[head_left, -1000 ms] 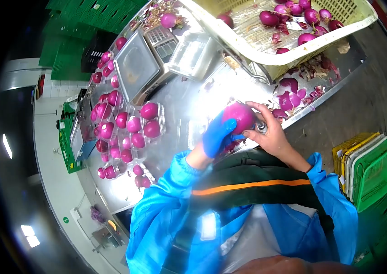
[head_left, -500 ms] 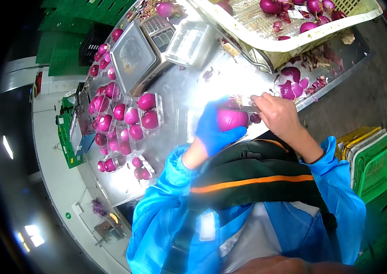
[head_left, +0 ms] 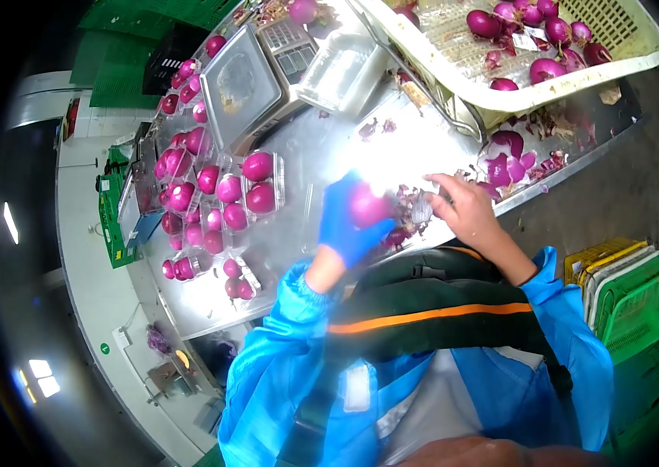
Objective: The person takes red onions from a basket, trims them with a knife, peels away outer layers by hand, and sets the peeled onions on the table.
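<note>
My left hand [head_left: 345,222], in a blue glove, is closed around a red onion [head_left: 370,205] just above the metal table; both are blurred. To its right, my bare right hand [head_left: 469,210] hovers over loose onion skins [head_left: 403,226], thumb and forefinger apart. Close to those fingertips is a pale, shiny, ridged shape [head_left: 421,208], too unclear to name. Whether a knife is still in the right hand I cannot make out. Farther right lie larger purple onion peels [head_left: 507,168].
A cream crate [head_left: 500,100] holding red onions stands at the far right. Clear punnets of onions [head_left: 259,183] cover the left side. A scale [head_left: 240,86] with an empty clear punnet [head_left: 342,71] beside it is at the back. Green crates [head_left: 641,300] are stacked at right.
My left hand has moved slightly left with the onion, away from my right hand. The knife seen in my right hand earlier no longer shows clearly, and its thumb and forefinger have parted.
</note>
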A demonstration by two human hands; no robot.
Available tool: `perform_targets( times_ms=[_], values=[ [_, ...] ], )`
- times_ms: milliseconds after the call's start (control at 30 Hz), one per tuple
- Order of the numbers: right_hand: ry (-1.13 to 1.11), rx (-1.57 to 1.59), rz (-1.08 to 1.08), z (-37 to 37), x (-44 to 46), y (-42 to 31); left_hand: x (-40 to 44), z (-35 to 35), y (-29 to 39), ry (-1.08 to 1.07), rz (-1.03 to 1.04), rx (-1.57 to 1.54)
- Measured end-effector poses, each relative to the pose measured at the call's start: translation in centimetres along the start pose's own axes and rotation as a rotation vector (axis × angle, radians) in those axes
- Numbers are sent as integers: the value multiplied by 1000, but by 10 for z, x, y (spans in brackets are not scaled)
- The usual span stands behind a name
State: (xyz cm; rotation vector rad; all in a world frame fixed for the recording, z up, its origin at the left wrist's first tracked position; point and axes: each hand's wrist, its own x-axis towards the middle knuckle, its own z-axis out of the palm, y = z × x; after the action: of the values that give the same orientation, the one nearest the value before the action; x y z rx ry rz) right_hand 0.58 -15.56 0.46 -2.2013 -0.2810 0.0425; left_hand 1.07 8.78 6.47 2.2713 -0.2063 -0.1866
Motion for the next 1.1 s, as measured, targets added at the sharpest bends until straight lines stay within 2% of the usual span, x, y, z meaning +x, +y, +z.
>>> perform_targets(
  times_ms=[33,100,133,167,267,333,367,433,500,567,600,633,700,767,800,833,867,933,967,1100],
  values=[
    [-19,18,-10,5,-1,0,4,-13,11,-44,-124,107],
    [-47,55,7,9,-3,1,-4,-26,-29,3,-164,292],
    [-14,100,-13,11,-5,4,-19,-21,-87,93,-84,370],
    [-19,104,-17,11,-6,6,-26,-22,-110,99,-81,381],
    [-14,117,-20,9,-7,13,-12,-31,-126,132,-45,356],
    [-24,111,-2,1,-6,17,13,-45,-84,177,8,257],
    [-24,102,-14,-1,-7,23,37,-53,-50,223,121,181],
    [-58,104,-20,-7,-8,33,95,-78,16,274,515,403],
    [-49,124,-54,-14,-10,41,150,-83,78,216,621,357],
    [-44,118,-79,-26,-7,45,223,-73,124,78,867,362],
    [-32,100,-98,-30,-6,49,257,-63,142,-1,900,425],
    [16,141,-75,-29,-7,55,293,-47,154,-152,826,296],
    [97,166,-77,-34,-6,63,369,-14,154,-366,820,384],
    [108,151,-53,-37,-9,76,442,23,128,-494,805,752],
    [135,92,-125,-42,-9,80,463,39,112,-571,726,890],
    [121,98,-103,-39,-12,90,478,51,109,-641,641,1027],
    [110,104,-80,-33,-16,103,488,65,100,-735,526,1247],
    [216,25,-132,-23,-22,122,506,85,40,-689,317,1332],
    [265,23,-120,-21,-24,127,457,72,104,-771,354,1472],
    [260,41,-154,-57,-14,114,480,96,62,-845,175,1472]
  ],
)
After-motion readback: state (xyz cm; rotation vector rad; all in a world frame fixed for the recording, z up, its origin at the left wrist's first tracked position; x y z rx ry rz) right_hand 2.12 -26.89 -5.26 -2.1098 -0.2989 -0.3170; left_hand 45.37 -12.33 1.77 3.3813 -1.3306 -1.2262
